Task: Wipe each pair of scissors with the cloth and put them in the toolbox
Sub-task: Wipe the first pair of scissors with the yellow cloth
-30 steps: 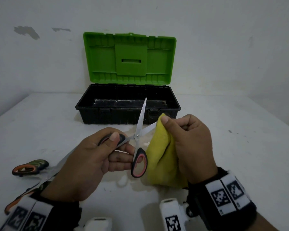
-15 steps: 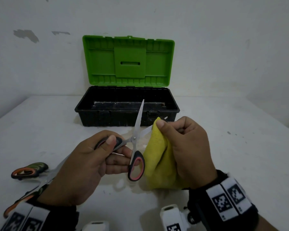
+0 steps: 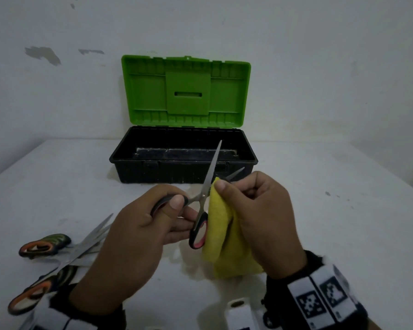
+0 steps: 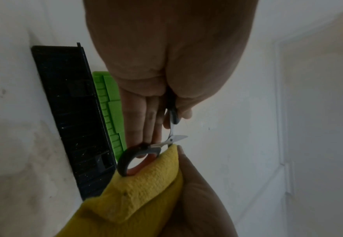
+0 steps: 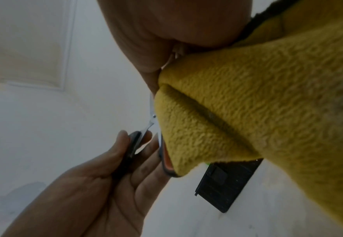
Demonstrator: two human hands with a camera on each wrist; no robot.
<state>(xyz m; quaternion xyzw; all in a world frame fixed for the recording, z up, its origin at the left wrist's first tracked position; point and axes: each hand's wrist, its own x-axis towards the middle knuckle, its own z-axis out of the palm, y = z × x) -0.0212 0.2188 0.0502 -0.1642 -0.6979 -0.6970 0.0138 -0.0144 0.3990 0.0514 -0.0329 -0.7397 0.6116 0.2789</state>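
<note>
My left hand grips one black handle of the black-and-red scissors, which are spread wide, one blade pointing up toward the toolbox. My right hand pinches the folded yellow cloth around the other blade, near the pivot; that blade's tip pokes out past my fingers. In the left wrist view the scissors and the yellow cloth meet at the pivot. The right wrist view is mostly filled by the cloth. The black toolbox stands behind with its green lid raised.
Two more pairs of scissors with orange-and-dark handles lie crossed on the white table at the lower left, partly under my left wrist. A white wall rises right behind the toolbox.
The cloth in my right hand has slid down the blade toward the pivot, so the blade tip now shows past my fingers. Both hands have moved slightly left.
</note>
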